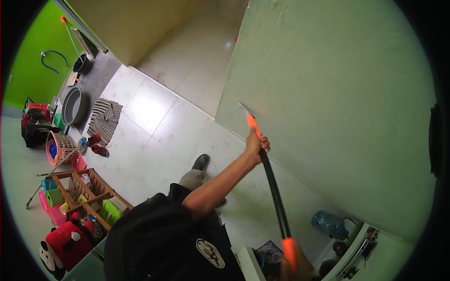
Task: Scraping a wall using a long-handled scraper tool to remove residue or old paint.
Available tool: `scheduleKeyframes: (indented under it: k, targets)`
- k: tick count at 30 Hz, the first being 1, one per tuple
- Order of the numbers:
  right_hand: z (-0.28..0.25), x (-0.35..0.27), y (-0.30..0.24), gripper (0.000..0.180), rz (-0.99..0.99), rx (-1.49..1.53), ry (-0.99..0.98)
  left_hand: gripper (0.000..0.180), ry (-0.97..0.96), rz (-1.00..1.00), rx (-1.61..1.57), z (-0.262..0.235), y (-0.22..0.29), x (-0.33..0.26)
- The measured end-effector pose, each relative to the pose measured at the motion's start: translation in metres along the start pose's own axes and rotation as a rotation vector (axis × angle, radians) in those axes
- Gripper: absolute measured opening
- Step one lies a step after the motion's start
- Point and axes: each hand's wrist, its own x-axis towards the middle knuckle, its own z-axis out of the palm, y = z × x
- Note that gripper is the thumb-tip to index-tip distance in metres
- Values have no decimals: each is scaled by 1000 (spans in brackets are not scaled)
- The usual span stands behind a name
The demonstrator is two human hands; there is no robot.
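Observation:
My left hand [257,144] is closed round the upper part of a long black pole [274,192] with orange sections at both ends. A thin light-grey head [245,109] at the pole's far end lies against or very near the pale green wall [337,84]; whether it touches, I cannot tell. Lower right, my right hand [300,268] grips the pole at its near orange section, its fingers partly hidden and blurred. The pole slants from the lower right up towards the wall.
A blue water jug [330,225] stands by the wall at lower right. To the left are a wooden rack [89,192], a pink laundry basket [61,147], a striped mat [104,119] and a grey tub [74,107]. Pale tiles [159,117] cover the floor.

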Motion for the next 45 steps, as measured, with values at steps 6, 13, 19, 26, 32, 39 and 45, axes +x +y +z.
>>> scheduleKeyframes:
  k: [6, 13, 19, 26, 32, 39, 45]
  targets:
    - [72, 48, 47, 54, 63, -12, -162, 44, 109, 155, 78, -79, 22, 80]
    - [170, -8, 153, 58, 420, -146, -187, 65, 192, 317, 694, -164, -1, 94]
    - [230, 9, 217, 26, 390, 130, 14, 49, -295, -331, 1161, -167, -78, 6]
    - [273, -52, 277, 28, 497, 251, 373, 79, 61, 607, 1094, -104, 33, 55]
    - [289, -89, 315, 30, 826, 338, 326, 103, -23, 764, 907, 13, 63, 79]
    - [317, -102, 335, 33, 866, 444, 387, 123, -84, 810, 932, 33, 3, 71]
    - [317, -87, 326, 24, 674, 416, 342, 99, -422, 503, 1165, 3, 29, 36]
